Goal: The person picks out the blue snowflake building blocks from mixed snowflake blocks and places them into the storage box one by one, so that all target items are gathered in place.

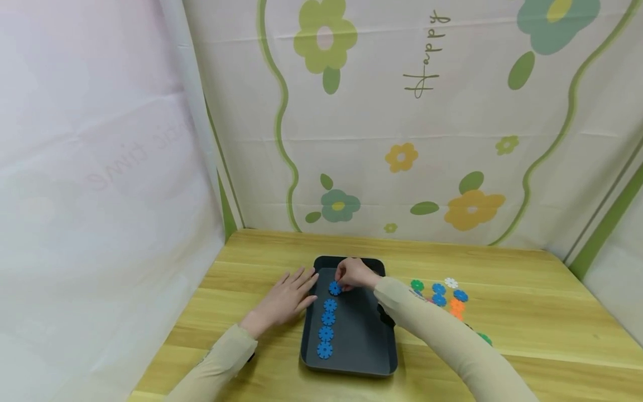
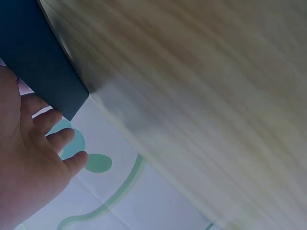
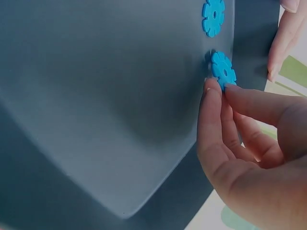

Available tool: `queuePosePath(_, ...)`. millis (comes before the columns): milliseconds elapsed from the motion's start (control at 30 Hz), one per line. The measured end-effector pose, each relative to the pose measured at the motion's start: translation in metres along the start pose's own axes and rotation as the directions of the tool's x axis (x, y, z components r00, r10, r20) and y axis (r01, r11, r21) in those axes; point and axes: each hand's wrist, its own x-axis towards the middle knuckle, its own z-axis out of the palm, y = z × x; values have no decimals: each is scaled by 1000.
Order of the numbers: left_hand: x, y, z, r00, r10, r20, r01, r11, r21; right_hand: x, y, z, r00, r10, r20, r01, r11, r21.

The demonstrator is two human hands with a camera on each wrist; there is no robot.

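My right grip [image 1: 355,272] pinches a blue snowflake disc [image 3: 220,65] in the dark tray [image 1: 360,343]; my left grip [image 1: 285,298] is spread out at the tray's rim.

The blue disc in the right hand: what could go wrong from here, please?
The right hand pinches the blue disc near its edge, so it might slip. The four blue discs lined up in the tray could shift if brushed. The left hand is at the tray's edge; a push might slide the tray.
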Motion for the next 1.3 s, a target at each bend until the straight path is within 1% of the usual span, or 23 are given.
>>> queuePosePath(300,0,1,0,1000,0,-6,0,1000,-18,4,1,3,999,-12,34,12,1000,-11)
queuePosePath(500,0,0,0,1000,-3,-1,3,1000,-19,7,0,5,999,-5,43,5,1000,-19)
queuePosePath(800,0,0,0,1000,-4,5,4,1000,-7,6,-3,6,999,14,32,-13,1000,-25)
queuePosePath(1033,0,0,-1,1000,0,5,0,1000,2,7,-3,9,1000,0,24,1,999,-49)
queuePosePath(1300,-1,0,-1,1000,0,2,0,1000,-3,4,-5,8,1000,1,22,0,998,-60)
